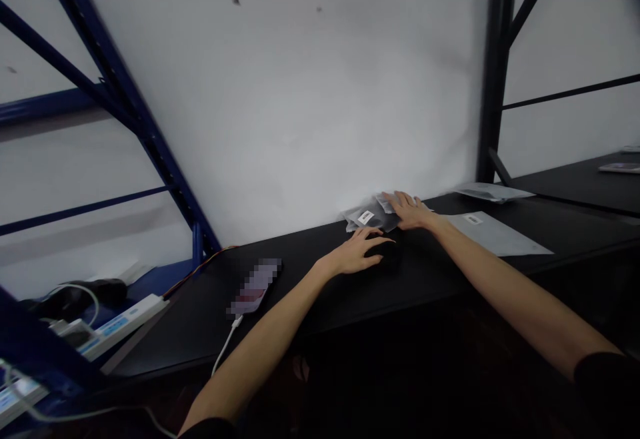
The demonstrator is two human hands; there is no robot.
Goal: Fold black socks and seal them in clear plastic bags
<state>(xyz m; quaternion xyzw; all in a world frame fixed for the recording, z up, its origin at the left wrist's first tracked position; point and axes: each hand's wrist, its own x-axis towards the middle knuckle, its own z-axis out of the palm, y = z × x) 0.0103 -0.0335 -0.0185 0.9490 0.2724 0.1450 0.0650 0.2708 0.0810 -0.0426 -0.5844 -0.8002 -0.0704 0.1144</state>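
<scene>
My left hand (356, 252) reaches over the black shelf top (320, 312) with its fingers spread. A dark shape lies by its fingertips, too dim against the black surface to make out. Just behind it is a clear plastic bag (367, 216) with a white barcode label, against the wall. My right hand (409, 212) lies with fingers outstretched over the right end of that bag and a crumpled piece of clear plastic. Beside my right forearm, a flat translucent bag (500, 236) with a small label rests on the shelf.
Another plastic bag (493, 191) lies farther back on the right. A phone (255, 289) with a white charging cable (227, 346) lies to the left. A white power strip (125, 322) and cables sit beyond the blue rack post (145, 119). A black post (493, 79) stands at right.
</scene>
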